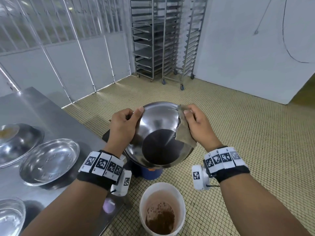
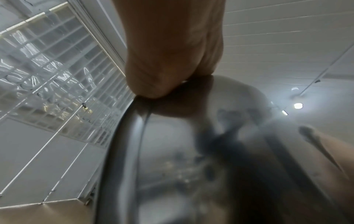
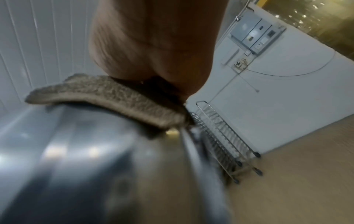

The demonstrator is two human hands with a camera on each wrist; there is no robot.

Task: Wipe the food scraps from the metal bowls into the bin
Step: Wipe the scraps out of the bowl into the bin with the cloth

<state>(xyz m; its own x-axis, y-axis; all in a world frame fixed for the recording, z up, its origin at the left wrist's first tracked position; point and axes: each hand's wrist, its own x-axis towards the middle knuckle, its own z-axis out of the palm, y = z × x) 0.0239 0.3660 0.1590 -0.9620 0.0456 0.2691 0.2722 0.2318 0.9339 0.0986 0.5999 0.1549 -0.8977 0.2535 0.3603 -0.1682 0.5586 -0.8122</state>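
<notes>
My left hand (image 1: 121, 126) and right hand (image 1: 198, 124), with cloth (image 1: 184, 132), grip the bowl (image 1: 158, 137); it looks clean. Bowls (image 1: 49, 161) at 9 o'clock remain.

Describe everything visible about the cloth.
The cloth is a small, nubbly, grey-brown rag, looking worn and ragged at its edge. It drapes over the right rim of the tilted metal bowl, partly inside it. The right hand pinches it against the rim, thumb on top. Nothing else touches it.
</notes>
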